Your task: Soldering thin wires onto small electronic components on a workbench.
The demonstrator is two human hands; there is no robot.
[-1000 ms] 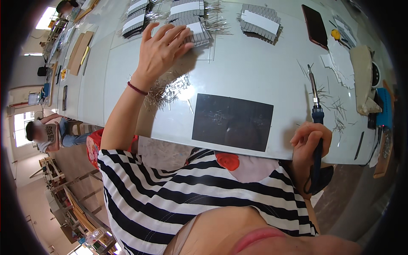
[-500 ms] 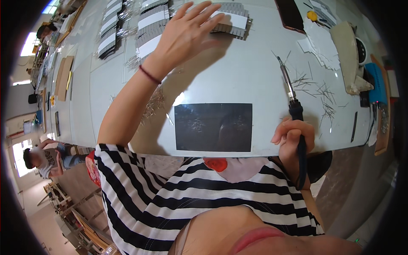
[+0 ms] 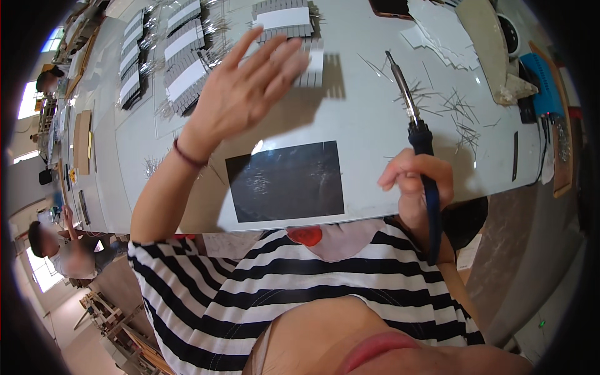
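In the head view the right hand (image 3: 417, 181) is closed around the dark blue handle of a soldering iron (image 3: 417, 134), whose metal tip points away toward the far side of the white table (image 3: 369, 94), held above the surface at the near right edge. The left hand (image 3: 247, 94) is raised with fingers spread wide and holds nothing; it hovers over the table just near of a grey strip of components with a white band (image 3: 284, 19) and partly hides another strip behind its fingertips. The step in hand looks like fetching a strip for soldering, and the next move would call for the open hand to settle on one strip and bring it to the dark mat (image 3: 284, 181) lying at the near edge between the two hands. More such strips (image 3: 181, 53) lie in rows at the far left, loose wire offcuts (image 3: 459, 109) are scattered to the right of the iron, and a blue device (image 3: 540, 84) sits at the far right; the offcuts could snag the iron's path
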